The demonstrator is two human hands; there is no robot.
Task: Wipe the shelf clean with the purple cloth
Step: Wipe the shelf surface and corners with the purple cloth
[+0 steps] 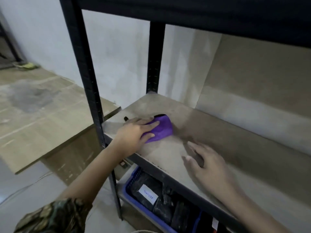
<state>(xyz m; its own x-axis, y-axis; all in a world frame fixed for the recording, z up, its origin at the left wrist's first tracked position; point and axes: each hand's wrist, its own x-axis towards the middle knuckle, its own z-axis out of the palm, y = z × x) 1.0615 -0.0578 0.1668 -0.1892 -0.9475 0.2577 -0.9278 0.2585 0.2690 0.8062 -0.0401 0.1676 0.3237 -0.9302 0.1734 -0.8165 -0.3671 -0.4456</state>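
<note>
The purple cloth (159, 129) lies bunched on the left part of the dusty beige shelf board (227, 140) of a black metal rack. My left hand (134, 133) lies flat on the cloth's near-left side, fingers straight and pressing it onto the board. My right hand (207, 163) is to the right of the cloth, fingers spread and relaxed over the front part of the shelf, holding nothing. It is blurred, and whether it touches the board is unclear.
A black upright post (87, 68) stands just left of my left hand, another (155, 56) at the back. A dark upper shelf (202, 12) hangs overhead. A blue basket (134, 197) with dark packs sits below. Cardboard sheets (42, 115) lie at left.
</note>
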